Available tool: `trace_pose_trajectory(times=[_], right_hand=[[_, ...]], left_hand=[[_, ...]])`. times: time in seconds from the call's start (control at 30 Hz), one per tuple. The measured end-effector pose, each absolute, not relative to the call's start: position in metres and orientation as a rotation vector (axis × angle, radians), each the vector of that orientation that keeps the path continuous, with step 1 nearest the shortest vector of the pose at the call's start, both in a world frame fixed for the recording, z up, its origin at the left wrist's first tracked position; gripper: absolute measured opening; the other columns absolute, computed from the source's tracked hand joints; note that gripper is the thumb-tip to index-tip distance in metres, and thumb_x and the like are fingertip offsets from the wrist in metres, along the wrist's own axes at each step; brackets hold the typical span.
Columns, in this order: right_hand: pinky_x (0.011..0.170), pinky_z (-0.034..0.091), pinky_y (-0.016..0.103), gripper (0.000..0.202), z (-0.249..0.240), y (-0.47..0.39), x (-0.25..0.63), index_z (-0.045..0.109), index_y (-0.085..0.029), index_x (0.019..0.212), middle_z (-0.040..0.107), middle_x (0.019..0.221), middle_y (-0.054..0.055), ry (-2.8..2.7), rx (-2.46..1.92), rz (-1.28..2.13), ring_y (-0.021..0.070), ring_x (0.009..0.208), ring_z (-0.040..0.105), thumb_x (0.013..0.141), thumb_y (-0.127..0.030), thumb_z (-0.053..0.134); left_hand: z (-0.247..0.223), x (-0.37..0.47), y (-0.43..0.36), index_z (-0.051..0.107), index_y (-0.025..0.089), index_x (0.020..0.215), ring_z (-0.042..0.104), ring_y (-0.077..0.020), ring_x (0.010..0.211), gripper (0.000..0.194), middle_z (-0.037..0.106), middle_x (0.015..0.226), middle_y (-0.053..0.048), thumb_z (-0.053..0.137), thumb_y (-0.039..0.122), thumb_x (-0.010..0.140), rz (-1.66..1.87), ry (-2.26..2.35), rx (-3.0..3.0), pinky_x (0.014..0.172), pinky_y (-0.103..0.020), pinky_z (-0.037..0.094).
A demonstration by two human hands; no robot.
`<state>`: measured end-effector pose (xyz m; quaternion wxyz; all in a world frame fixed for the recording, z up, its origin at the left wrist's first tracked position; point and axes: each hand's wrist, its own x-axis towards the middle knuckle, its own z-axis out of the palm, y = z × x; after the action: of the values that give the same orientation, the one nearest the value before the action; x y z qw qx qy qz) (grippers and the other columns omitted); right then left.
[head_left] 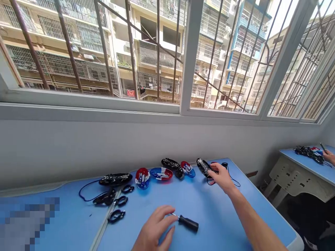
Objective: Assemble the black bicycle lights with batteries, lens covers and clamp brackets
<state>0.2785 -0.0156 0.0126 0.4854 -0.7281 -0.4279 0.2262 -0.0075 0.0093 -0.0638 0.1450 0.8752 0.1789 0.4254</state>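
Observation:
My right hand is closed on the edge of a black oval part, tilted up near the back right of the blue table. My left hand hovers over the front middle with its fingers apart, holding nothing. Just right of its fingertips lies a screwdriver with a black handle. Behind are a red and blue round shell, a blue and red oval shell, another black oval part and a smaller red and blue shell.
On the left lie a black oval part with a cord and several black rings. A wall and barred windows rise behind the table. Another person's hand is at a second table on the far right.

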Motion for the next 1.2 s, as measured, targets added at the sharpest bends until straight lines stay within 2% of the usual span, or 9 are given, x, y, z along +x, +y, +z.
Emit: trace_pose_trajectory(times=[0.2,0.3,0.43,0.57,0.67,0.77,1.0,1.07,1.2], right_hand=[[0.053,0.059,0.029,0.053,0.04,-0.054,0.28,0.061,-0.014,0.104,0.07,0.096,0.011,-1.028,-1.52,0.816,0.0218,0.073,0.071,0.067,-0.05,0.075],[0.051,0.057,0.026,0.053,0.05,-0.064,0.271,0.065,-0.015,0.103,0.069,0.094,0.009,-1.009,-1.374,0.957,0.0196,0.072,0.069,0.065,-0.048,0.081],[0.051,0.057,0.024,0.044,0.059,-0.075,0.249,0.068,-0.017,0.105,0.069,0.091,0.008,-1.094,-1.233,1.113,0.0184,0.073,0.067,0.071,-0.043,0.08],[0.046,0.056,0.024,0.044,0.057,-0.079,0.22,0.07,-0.017,0.103,0.068,0.099,0.01,-1.147,-1.118,1.303,0.0167,0.067,0.067,0.07,-0.044,0.081],[0.045,0.056,0.022,0.046,0.044,-0.077,0.2,0.069,-0.015,0.103,0.069,0.098,0.011,-1.177,-1.01,1.45,0.0159,0.066,0.067,0.07,-0.045,0.08],[0.045,0.056,0.022,0.046,0.027,-0.072,0.186,0.068,-0.015,0.103,0.068,0.097,0.009,-1.169,-0.916,1.556,0.0161,0.065,0.068,0.069,-0.042,0.082],[0.046,0.055,0.021,0.048,0.002,-0.065,0.184,0.068,-0.014,0.097,0.066,0.096,0.007,-1.184,-0.969,1.526,0.0147,0.068,0.064,0.063,-0.044,0.083],[0.046,0.054,0.021,0.047,-0.002,-0.066,0.188,0.067,-0.016,0.099,0.065,0.099,0.007,-1.213,-1.029,1.485,0.0148,0.069,0.063,0.066,-0.045,0.081],[0.049,0.053,0.021,0.043,-0.006,-0.068,0.191,0.065,-0.017,0.102,0.063,0.096,0.004,-1.26,-1.152,1.42,0.011,0.062,0.06,0.07,-0.044,0.077]], left_hand=[[-0.049,-0.006,0.006,0.062,0.022,0.111,0.066,-0.0232,0.097,0.032,0.07,0.104,-0.01,0.051,0.009,0.083,1.138,0.486,2.529,0.084,-0.033,0.058],[-0.047,-0.006,0.003,0.061,0.021,0.113,0.066,-0.0237,0.096,0.036,0.071,0.103,-0.01,0.05,0.009,0.081,1.131,0.522,2.493,0.084,-0.035,0.058],[-0.042,-0.009,-0.001,0.06,0.021,0.119,0.065,-0.0248,0.101,0.043,0.071,0.109,-0.01,0.053,0.011,0.078,1.049,0.607,2.384,0.09,-0.038,0.055],[-0.03,-0.015,0.005,0.058,0.022,0.125,0.063,-0.025,0.107,0.05,0.068,0.119,-0.009,0.053,0.014,0.076,0.922,0.771,2.031,0.091,-0.038,0.054],[-0.017,-0.021,0.014,0.058,0.016,0.122,0.06,-0.0289,0.113,0.044,0.067,0.119,-0.012,0.052,0.023,0.079,0.916,0.74,1.642,0.094,-0.043,0.05],[-0.007,-0.028,0.021,0.061,0.017,0.118,0.055,-0.0312,0.12,0.038,0.066,0.121,-0.012,0.055,0.037,0.086,0.936,0.723,1.374,0.101,-0.045,0.044],[-0.001,-0.036,0.021,0.06,0.021,0.125,0.056,-0.0357,0.117,0.068,0.064,0.123,-0.015,0.065,0.068,0.076,0.757,0.435,1.388,0.094,-0.045,0.047],[-0.004,-0.036,0.021,0.058,0.022,0.127,0.058,-0.0343,0.112,0.072,0.062,0.124,-0.014,0.072,0.064,0.07,0.7,0.411,1.452,0.091,-0.043,0.049],[-0.006,-0.036,0.021,0.054,0.024,0.13,0.061,-0.026,0.1,0.069,0.066,0.112,-0.006,0.079,0.029,0.065,0.54,0.48,1.601,0.086,-0.037,0.051]])
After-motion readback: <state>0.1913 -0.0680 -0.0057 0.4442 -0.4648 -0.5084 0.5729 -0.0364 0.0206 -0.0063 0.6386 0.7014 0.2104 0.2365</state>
